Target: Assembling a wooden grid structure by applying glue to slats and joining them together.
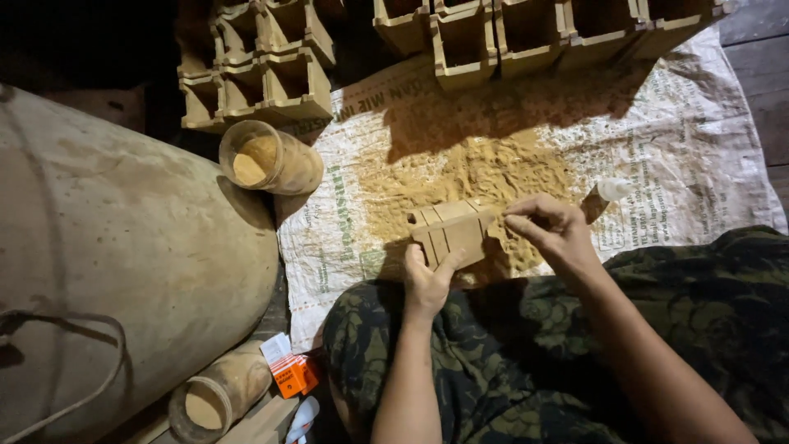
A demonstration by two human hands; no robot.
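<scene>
Two hands gripping small wooden box [450,233]: left hand [427,279] clasping underside, right hand [552,226] pinching edge; seemingly light, stiff.

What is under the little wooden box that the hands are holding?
Under the wooden box lies a pile of sawdust on a printed white sack. The box and the left hand cover whatever lies right below them.
</scene>
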